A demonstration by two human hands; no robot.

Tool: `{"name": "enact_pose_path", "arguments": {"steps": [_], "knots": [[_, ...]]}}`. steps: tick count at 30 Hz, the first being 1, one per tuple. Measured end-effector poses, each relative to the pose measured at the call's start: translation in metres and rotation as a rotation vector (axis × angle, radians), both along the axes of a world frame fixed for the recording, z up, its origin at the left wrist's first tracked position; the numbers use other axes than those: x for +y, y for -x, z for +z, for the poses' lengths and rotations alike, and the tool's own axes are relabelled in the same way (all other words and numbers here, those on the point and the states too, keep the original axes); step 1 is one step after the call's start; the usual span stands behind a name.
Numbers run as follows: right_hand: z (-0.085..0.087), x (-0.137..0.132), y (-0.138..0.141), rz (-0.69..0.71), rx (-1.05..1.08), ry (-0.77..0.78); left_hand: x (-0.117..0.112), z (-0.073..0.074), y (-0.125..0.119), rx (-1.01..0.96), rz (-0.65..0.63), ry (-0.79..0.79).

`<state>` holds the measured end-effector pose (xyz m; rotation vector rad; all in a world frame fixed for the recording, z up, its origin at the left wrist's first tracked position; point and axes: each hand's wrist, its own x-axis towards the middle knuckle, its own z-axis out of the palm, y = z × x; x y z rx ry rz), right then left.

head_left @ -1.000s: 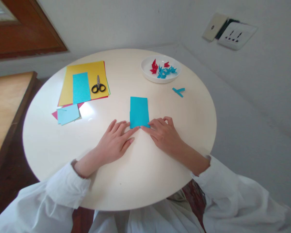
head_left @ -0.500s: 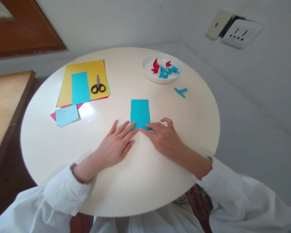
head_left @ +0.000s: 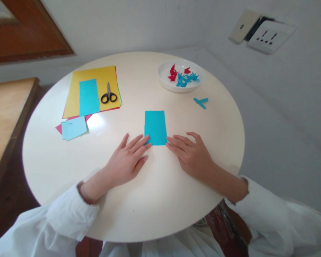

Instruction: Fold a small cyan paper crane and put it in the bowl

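Note:
A rectangle of blue paper [head_left: 155,125] lies flat on the white round table, its short edge toward me. My left hand [head_left: 127,157] rests palm down with fingers spread, two fingertips on the paper's lower left corner. At the lower right corner, my right hand [head_left: 191,153] lies with its fingers stretched out, the tips at the paper's right edge. Neither hand grips anything. Whether the paper is folded double I cannot tell.
At the far left, yellow paper [head_left: 75,92] carries a blue paper strip [head_left: 89,96] and black-handled scissors [head_left: 108,94]. Light blue slips [head_left: 74,128] lie before it. A white dish [head_left: 166,84] holds red and blue folded pieces; blue scraps [head_left: 201,102] lie nearby.
My right hand has slid to the right along the paper's near edge, out to its corner. My left hand has stayed almost in place.

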<state>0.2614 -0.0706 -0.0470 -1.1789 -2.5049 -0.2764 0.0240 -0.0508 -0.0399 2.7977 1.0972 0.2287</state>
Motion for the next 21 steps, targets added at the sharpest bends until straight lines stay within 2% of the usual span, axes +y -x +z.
{"name": "enact_pose_path", "arguments": {"steps": [6,11,17,21], "knots": [[0.002,-0.004,-0.004,-0.004,0.124,-0.020,0.000,0.000,0.000,0.012,-0.004,-0.013],[0.002,-0.001,0.000,0.089,0.053,0.087,-0.001,0.000,-0.004,0.011,0.020,-0.019],[-0.003,0.002,0.000,0.081,0.060,0.156,-0.004,-0.003,-0.014,0.025,0.054,-0.064],[-0.003,0.002,-0.001,0.066,0.050,0.165,-0.007,-0.003,-0.010,0.022,0.074,-0.089]]}}
